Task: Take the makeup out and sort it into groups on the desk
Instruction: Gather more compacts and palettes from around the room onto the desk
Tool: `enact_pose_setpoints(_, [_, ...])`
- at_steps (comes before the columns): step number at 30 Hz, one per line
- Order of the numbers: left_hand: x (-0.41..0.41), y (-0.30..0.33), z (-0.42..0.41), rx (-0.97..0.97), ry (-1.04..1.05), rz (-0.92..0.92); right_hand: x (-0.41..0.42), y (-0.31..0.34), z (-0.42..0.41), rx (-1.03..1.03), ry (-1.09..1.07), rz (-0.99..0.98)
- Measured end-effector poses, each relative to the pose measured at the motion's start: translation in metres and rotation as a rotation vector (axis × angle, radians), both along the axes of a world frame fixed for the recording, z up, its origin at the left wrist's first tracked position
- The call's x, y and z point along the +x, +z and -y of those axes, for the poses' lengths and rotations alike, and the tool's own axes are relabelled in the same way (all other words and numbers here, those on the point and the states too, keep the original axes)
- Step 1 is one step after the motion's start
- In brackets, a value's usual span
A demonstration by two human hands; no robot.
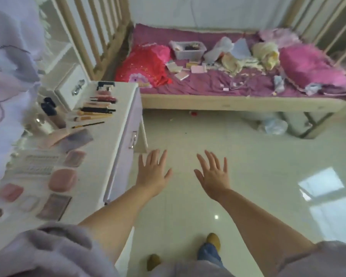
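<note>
Makeup lies in groups on the white desk [116,136] at the left. Brushes and pencils [92,114] lie side by side near the far end, with lip products [105,96] beyond them. Pink compacts [62,179] and a palette [54,206] sit nearer to me. Dark bottles [48,107] stand by a small white drawer box [72,88]. My left hand [153,170] and my right hand [214,174] are both stretched out over the floor, right of the desk, fingers spread, holding nothing.
A wooden-framed bed [238,102] with a purple sheet stands ahead, covered with pink pillows, a clear plastic box [188,49], cloths and small loose items. Glossy tiled floor [248,186] lies between me and it. A desk drawer handle [133,139] faces the floor.
</note>
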State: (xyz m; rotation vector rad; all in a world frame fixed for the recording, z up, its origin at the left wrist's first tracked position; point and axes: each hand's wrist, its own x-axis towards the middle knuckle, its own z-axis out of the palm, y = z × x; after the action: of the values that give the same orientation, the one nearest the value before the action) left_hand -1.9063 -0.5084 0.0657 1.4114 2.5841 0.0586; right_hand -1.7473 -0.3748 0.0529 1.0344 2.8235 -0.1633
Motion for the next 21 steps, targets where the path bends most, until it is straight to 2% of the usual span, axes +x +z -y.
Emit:
enact_pose_setpoints(5, [0.097, -0.003, -0.063, -0.046, -0.284, -0.011, 0.124, -0.01, -0.015, -0.054, -0.324, -0.011])
enact_pose_setpoints(10, [0.204, -0.01, -0.121, -0.08, -0.458, -0.017, 0.248, -0.019, -0.031, -0.098, -0.493, -0.004])
enact_pose_setpoints(14, [0.329, -0.017, -0.17, -0.103, -0.56, 0.047, 0.38, -0.024, -0.051, -0.09, -0.657, -0.006])
enact_pose_setpoints(21, [0.552, -0.008, -0.243, -0.058, -0.933, 0.089, 0.572, -0.014, -0.06, -0.102, -1.042, -0.011])
